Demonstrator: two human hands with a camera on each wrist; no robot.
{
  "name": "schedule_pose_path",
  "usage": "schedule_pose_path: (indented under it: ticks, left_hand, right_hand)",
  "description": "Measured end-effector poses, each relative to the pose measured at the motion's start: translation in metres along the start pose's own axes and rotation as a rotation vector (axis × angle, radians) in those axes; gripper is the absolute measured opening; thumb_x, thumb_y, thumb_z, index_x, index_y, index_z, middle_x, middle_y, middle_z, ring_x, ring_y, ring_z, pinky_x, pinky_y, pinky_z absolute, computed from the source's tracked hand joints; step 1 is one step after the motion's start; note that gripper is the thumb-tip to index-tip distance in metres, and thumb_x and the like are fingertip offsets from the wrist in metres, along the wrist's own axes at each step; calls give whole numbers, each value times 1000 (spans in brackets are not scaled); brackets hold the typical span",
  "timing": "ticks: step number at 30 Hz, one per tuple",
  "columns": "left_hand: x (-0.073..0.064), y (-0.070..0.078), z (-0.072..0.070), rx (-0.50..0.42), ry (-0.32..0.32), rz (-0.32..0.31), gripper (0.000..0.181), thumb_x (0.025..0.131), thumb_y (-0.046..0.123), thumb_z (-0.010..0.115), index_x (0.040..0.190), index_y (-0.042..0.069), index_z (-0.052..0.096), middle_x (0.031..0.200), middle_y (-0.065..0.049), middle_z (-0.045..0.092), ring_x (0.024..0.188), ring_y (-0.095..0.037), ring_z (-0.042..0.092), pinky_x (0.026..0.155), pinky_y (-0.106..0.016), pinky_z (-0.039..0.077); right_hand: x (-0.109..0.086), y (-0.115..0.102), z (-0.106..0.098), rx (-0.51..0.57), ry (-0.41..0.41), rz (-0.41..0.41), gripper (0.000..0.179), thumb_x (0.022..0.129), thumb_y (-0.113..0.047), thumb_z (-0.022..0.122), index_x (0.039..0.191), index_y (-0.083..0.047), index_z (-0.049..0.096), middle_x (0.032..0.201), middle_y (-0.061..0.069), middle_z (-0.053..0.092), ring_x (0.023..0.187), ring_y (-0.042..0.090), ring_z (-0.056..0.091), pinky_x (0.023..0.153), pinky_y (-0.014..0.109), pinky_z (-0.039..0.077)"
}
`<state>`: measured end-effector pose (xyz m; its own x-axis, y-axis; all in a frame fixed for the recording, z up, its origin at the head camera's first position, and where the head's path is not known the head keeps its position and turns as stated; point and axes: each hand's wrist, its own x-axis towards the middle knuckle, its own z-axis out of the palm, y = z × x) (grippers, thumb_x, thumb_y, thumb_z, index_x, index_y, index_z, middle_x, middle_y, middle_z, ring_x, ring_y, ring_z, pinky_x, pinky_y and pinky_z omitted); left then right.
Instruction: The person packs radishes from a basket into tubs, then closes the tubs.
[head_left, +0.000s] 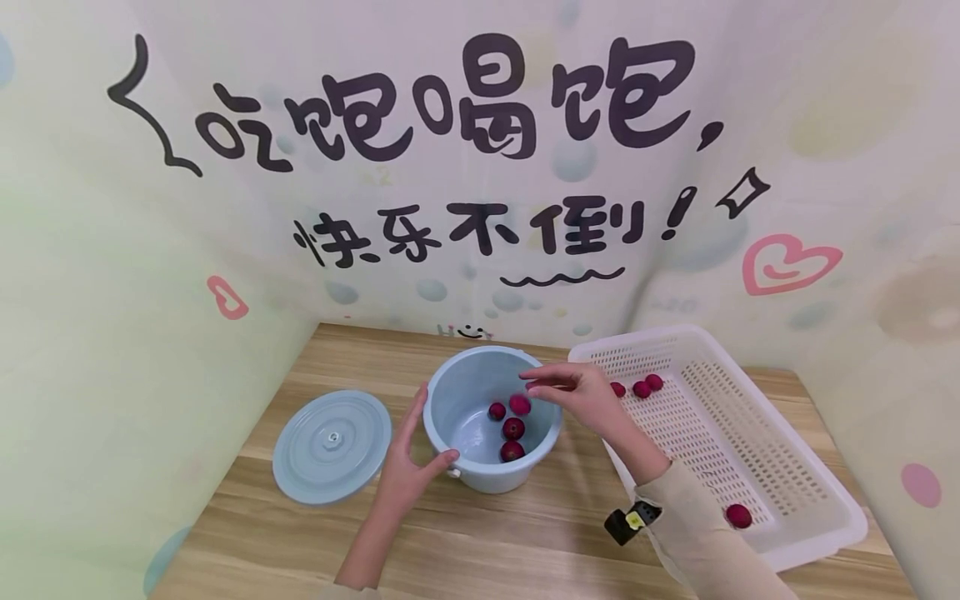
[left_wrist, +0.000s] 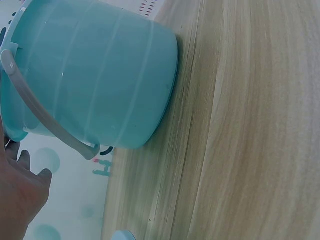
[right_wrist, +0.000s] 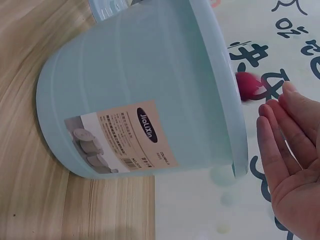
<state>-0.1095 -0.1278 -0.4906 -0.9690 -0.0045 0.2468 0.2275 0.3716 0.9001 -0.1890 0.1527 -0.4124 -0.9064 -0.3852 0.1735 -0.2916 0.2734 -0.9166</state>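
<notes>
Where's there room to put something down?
Bare brown wooden tabletop lies in front of the round blue plastic bucket, between the two forearms, and behind the flat round blue lid. It's crowded between bucket and white rectangular plastic basket, under the right arm.

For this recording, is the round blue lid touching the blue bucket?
Apart. The head view shows it plainly: the lid lies left of the bucket, with bare wooden table visible between their edges.
</notes>
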Motion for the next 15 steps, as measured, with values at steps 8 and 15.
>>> schedule_pose_path:
  ticks: [8,15]
  left_hand:
    - [0,1,1,-4,2,-1,99,78,19,85,159,25,27,166,-1,27,153,-35,24,120,-64,25]
    - [0,-1,0,0,1,0,99,79,21,85,159,26,27,166,0,27,153,-34,24,120,-63,26]
  right_hand:
    - [-2,-1,-5,-21,-2,-13,24,92,-16,71,114,-6,75,113,18,74,96,0,70,86,17,58]
    - [-5,5,-18,-16,0,12,26,94,-20,70,117,-8,74,118,13,74,100,-1,69,88,16,58]
